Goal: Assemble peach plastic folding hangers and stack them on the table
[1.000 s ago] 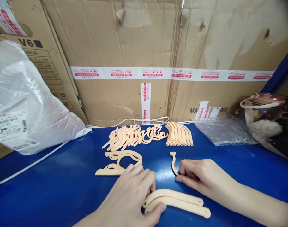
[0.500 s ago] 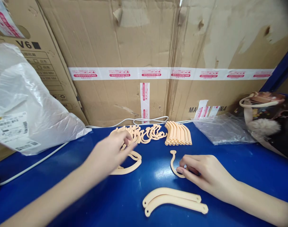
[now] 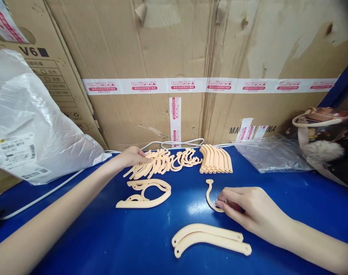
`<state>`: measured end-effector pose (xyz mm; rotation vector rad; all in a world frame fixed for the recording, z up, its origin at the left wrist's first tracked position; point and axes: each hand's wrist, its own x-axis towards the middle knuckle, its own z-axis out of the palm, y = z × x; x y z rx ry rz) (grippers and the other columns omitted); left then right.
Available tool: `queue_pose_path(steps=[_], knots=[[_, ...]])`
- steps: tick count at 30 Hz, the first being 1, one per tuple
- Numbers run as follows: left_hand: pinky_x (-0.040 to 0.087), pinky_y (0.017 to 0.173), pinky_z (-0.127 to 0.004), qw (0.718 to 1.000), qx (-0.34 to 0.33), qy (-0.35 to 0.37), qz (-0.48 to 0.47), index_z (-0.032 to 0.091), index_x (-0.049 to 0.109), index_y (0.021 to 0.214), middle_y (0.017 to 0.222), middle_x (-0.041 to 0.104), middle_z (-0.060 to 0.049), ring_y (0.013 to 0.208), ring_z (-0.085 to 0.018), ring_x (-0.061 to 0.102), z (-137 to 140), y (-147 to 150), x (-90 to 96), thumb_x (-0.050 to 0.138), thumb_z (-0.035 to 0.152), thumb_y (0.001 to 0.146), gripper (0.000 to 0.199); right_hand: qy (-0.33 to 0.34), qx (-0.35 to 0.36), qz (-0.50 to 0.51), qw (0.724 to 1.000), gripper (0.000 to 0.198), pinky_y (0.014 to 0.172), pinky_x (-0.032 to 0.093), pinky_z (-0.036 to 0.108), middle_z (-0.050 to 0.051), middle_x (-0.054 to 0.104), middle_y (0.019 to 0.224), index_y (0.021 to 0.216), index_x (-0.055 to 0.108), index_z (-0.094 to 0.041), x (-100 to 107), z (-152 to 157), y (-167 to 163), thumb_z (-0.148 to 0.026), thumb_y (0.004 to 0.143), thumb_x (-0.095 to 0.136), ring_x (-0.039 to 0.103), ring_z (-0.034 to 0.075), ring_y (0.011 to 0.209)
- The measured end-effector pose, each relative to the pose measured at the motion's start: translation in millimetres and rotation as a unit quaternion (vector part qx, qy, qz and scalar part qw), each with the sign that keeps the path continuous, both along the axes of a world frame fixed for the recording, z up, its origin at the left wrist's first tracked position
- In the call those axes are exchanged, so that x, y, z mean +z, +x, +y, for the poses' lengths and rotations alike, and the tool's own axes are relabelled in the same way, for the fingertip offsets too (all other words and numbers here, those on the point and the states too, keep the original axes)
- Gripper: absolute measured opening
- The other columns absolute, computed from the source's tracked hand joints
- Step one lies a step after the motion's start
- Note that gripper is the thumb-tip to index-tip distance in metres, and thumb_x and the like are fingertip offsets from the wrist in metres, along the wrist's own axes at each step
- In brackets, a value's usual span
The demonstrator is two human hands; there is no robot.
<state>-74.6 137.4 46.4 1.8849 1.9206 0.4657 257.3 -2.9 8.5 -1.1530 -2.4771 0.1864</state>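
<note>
My right hand [image 3: 248, 210] pinches the lower end of a cream plastic hanger hook [image 3: 208, 193], whose flat round tip points away from me. My left hand [image 3: 134, 156] reaches to the left end of a pile of slim cream hanger parts [image 3: 158, 164], its fingers closed on one of them; the grip is partly hidden. Nearer me lies a folded cream plastic hanger [image 3: 153, 202], with its arms joined at the right end. Two curved hanger arms [image 3: 211, 238] with end holes lie side by side in front.
More hooks [image 3: 187, 158] and a neat row of curved arms [image 3: 215, 158] lie at the back of the blue table [image 3: 134, 244]. Cardboard boxes [image 3: 148, 49] stand behind. A white parcel bag [image 3: 42, 126] is left; a clear plastic bag [image 3: 274, 154] and a dark bag [image 3: 345, 152] are right.
My left hand has moved away from me and left, from above the folded hanger to the pile's left end, uncovering the hanger. My right hand stays on the hook.
</note>
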Motion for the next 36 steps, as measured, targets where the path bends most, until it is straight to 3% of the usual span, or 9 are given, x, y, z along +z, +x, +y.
queue_pose_path(steps=[11, 17, 20, 23, 28, 32, 36], knots=[[0.039, 0.057, -0.026, 0.993, 0.011, 0.015, -0.116, 0.019, 0.058, 0.061, 0.053, 0.059, 0.003, 0.060, -0.017, 0.055, -12.0, 14.3, 11.1, 0.077, 0.039, 0.046, 0.031, 0.005, -0.004, -0.014, 1.000, 0.024, 0.053, 0.034, 0.021, -0.001, 0.061, 0.068, 0.078, 0.056, -0.020, 1.8, -0.6, 3.5, -0.024, 0.096, 0.040, 0.056, 0.011, 0.057], [0.050, 0.067, -0.027, 0.976, -0.060, -0.016, -0.210, 0.018, 0.056, 0.077, 0.073, 0.065, 0.000, 0.071, -0.015, 0.062, -39.1, 36.9, 34.4, 0.078, 0.039, 0.056, 0.037, -0.002, 0.008, -0.022, 1.000, 0.019, 0.050, 0.032, 0.020, -0.005, 0.056, 0.058, 0.091, 0.061, -0.021, -2.0, 2.5, 5.5, -0.039, 0.092, 0.054, 0.052, 0.009, 0.049], [0.051, 0.066, -0.027, 0.966, -0.104, -0.036, -0.233, 0.018, 0.059, 0.083, 0.080, 0.065, 0.000, 0.074, -0.016, 0.063, -58.2, 57.2, 38.4, 0.079, 0.038, 0.058, 0.038, -0.007, 0.018, -0.024, 1.000, 0.016, 0.051, 0.033, 0.020, -0.005, 0.055, 0.058, 0.089, 0.062, -0.021, -1.7, 2.3, 5.6, -0.034, 0.093, 0.052, 0.051, 0.009, 0.049], [0.050, 0.064, -0.027, 0.955, -0.151, -0.054, -0.249, 0.017, 0.062, 0.089, 0.083, 0.066, -0.002, 0.079, -0.018, 0.064, -75.4, 80.3, 29.5, 0.077, 0.033, 0.062, 0.034, -0.007, 0.017, -0.029, 0.999, 0.016, 0.051, 0.033, 0.020, -0.005, 0.055, 0.058, 0.085, 0.061, -0.021, -0.5, 2.4, 7.0, -0.030, 0.093, 0.051, 0.051, 0.009, 0.049], [0.051, 0.069, -0.028, 0.935, -0.222, -0.089, -0.262, 0.016, 0.065, 0.090, 0.086, 0.069, -0.003, 0.079, -0.017, 0.066, -90.7, 113.3, -3.3, 0.072, 0.021, 0.068, 0.024, -0.007, 0.011, -0.047, 0.999, 0.018, 0.050, 0.030, 0.020, -0.005, 0.052, 0.056, 0.077, 0.058, -0.020, 1.0, 3.9, 10.4, -0.029, 0.092, 0.053, 0.049, 0.009, 0.048], [0.051, 0.071, -0.029, 0.939, -0.242, -0.065, -0.235, 0.014, 0.067, 0.091, 0.085, 0.070, -0.004, 0.078, -0.018, 0.066, -87.8, 126.4, -24.6, 0.068, 0.017, 0.072, 0.020, -0.003, 0.014, -0.063, 0.998, 0.024, 0.049, 0.027, 0.021, -0.005, 0.052, 0.056, 0.069, 0.052, -0.020, 1.7, 4.0, 12.6, -0.029, 0.092, 0.053, 0.047, 0.009, 0.048], [0.050, 0.074, -0.033, 0.952, -0.247, -0.016, -0.180, 0.014, 0.068, 0.095, 0.085, 0.069, -0.003, 0.079, -0.020, 0.063, -81.6, 127.2, -33.3, 0.068, 0.017, 0.072, 0.024, -0.013, 0.021, -0.073, 0.997, 0.023, 0.050, 0.027, 0.021, -0.005, 0.052, 0.057, 0.072, 0.051, -0.020, 2.3, 3.6, 14.5, -0.029, 0.092, 0.052, 0.046, 0.009, 0.049]])
